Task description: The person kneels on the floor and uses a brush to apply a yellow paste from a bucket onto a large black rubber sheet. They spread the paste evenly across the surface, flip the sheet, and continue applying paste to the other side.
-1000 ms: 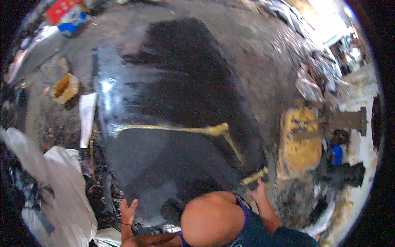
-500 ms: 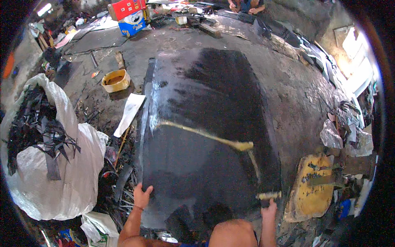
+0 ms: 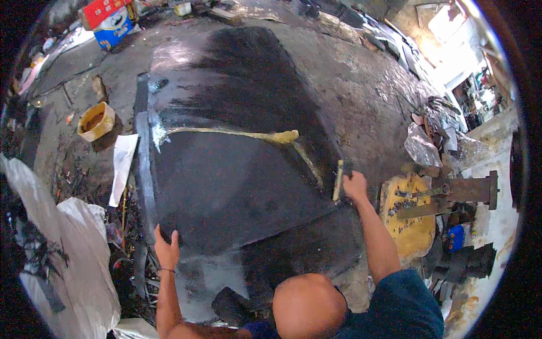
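Note:
A large black sheet [image 3: 226, 186] lies on the floor in front of me, its far part streaked with a wet-looking sheen. Across its middle runs a yellowish paste streak [image 3: 237, 133], which bends toward me at the right. My left hand [image 3: 166, 248] is at the sheet's left edge, thumb on one side and fingers on the other, closed on it. In my right hand [image 3: 355, 187], by the sheet's right edge, is a flat spreader [image 3: 339, 181] with a paste-coated yellowish edge. A darker sheet [image 3: 299, 248] shows beneath the near edge.
A yellow tub [image 3: 96, 121] with brown contents and a white strip [image 3: 123, 169] lie left. Nearer is a white sack [image 3: 84, 254] with black scraps. At right, a yellow board [image 3: 406, 226] sits beside a metal fixture [image 3: 474, 189]. My knee [image 3: 310, 305] shows below.
The view has turned right. My right hand has moved forward along the sheet's right edge, and the spreader has turned from crosswise to upright. The sheet's near edge now shows a darker sheet below.

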